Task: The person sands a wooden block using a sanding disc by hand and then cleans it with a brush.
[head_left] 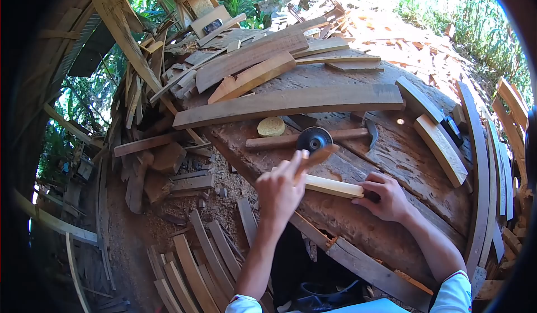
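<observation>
My left hand is closed round a flat brown piece of wood that sticks out up and to the right from my fingers. Just above that hand lies a round black disc with a metal centre. A pale, squared wooden stick rests over the bench edge, its left end behind my left hand. At its right end my right hand grips it between thumb and fingers. Behind the disc is a hammer-like tool with a wooden handle and a curved metal head.
A long plank crosses the worn wooden bench. Near the handle sits a round yellowish block. Boards are piled behind, a short beam and long curved boards stand right, and cut strips lie lower left.
</observation>
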Available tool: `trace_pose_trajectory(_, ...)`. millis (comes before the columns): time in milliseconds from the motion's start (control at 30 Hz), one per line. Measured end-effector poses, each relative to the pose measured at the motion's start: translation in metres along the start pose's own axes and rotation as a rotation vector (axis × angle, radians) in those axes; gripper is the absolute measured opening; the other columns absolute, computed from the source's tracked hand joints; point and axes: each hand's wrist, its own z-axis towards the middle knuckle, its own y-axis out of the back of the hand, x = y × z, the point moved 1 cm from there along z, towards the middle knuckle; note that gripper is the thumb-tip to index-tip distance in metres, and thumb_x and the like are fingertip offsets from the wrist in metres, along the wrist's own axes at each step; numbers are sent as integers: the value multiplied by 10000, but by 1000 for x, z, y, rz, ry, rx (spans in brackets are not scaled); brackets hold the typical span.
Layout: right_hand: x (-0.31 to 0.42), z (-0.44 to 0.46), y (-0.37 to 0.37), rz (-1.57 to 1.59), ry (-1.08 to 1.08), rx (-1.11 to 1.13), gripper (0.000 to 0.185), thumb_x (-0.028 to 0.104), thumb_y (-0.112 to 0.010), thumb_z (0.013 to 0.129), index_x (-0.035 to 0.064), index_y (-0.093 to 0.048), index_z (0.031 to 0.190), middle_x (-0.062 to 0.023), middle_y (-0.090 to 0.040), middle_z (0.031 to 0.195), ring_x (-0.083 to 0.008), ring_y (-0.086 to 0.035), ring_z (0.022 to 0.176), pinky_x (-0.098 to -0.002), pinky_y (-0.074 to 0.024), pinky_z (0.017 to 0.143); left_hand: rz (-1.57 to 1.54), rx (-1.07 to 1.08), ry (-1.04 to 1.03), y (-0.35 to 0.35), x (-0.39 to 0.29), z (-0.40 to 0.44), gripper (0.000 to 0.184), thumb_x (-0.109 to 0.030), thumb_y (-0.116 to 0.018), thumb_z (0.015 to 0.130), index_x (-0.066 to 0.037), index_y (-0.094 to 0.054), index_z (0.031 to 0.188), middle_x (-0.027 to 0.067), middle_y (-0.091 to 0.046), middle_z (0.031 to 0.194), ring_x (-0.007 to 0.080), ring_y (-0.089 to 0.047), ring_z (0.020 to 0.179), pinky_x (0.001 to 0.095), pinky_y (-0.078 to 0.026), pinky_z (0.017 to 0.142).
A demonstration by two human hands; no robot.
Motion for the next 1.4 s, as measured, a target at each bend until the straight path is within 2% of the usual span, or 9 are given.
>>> trace_pose_trajectory(167,-11,-4,-7,16,112,-80,329,299,-848,868,94,-786,1117,-101,-648,914,-301,-671,814,-422,-547,736,-334,125,-237,-21,-70,-16,499,-262,-746,948,-125,-674,1422,91,-702,827,282,-723,675,419,-574,639)
trace_pose_trajectory(367,-3,-3,1,-14,-3,37,308,312,-847,880,82,-787,1076,-100,-660,927,-308,-680,822,-429,-551,748,-464,33,-151,-12,-60,-10,228,-300,-744,969,-128,-793,1110,87,-678,717,309,-702,624,432,-536,581)
trace_pose_trajectory(433,-3,-2,1,-9,26,20,299,314,-846,886,78,-787,1061,-99,-657,922,-306,-675,808,-424,-547,733,-305,-19,-64,-4,-26,-9,368,-274,-697,1005,-186,-730,1361,86,-727,782,284,-734,678,401,-586,618)
trace_pose_trajectory(500,-1,-1,1,-19,55,-9,303,307,-846,883,71,-786,1063,-98,-652,903,-303,-669,792,-414,-542,718,-226,-130,7,8,1,-3,262,-270,-682,1018,-176,-793,1235,90,-714,748,298,-729,661,415,-575,603)
trace_pose_trajectory(633,0,0,1,15,20,-10,314,294,-848,877,67,-788,1085,-97,-653,892,-305,-666,794,-409,-541,716,3,-162,75,5,38,-4,302,-281,-722,984,-178,-766,1264,58,-722,766,289,-720,645,425,-563,598)
trace_pose_trajectory(1000,-8,-2,-2,-13,198,-97,325,272,-858,859,75,-789,1108,-104,-655,897,-314,-662,807,-417,-543,731,-427,76,-162,-28,-82,-22,483,-290,-721,973,-218,-668,1448,76,-715,848,298,-730,717,442,-571,656)
trace_pose_trajectory(1233,-3,-2,-1,-1,17,-11,315,286,-858,867,73,-790,1090,-94,-627,854,-290,-640,760,-405,-528,697,-137,-100,94,1,19,-9,314,-301,-712,988,-192,-774,1277,69,-703,755,290,-721,643,421,-569,605)
trace_pose_trajectory(1300,-2,-1,0,27,9,-8,315,284,-858,867,75,-791,1094,-87,-625,848,-281,-639,752,-400,-528,690,-119,-181,118,5,31,-8,150,-260,-740,968,-117,-784,985,111,-701,752,335,-713,668,442,-541,599)
trace_pose_trajectory(1400,-1,0,-2,41,-8,-8,315,278,-858,866,80,-794,1102,-75,-620,836,-262,-637,740,-389,-527,677,-117,-126,82,-2,15,-12,406,-256,-732,967,-187,-731,1367,89,-731,841,325,-730,711,435,-568,635)
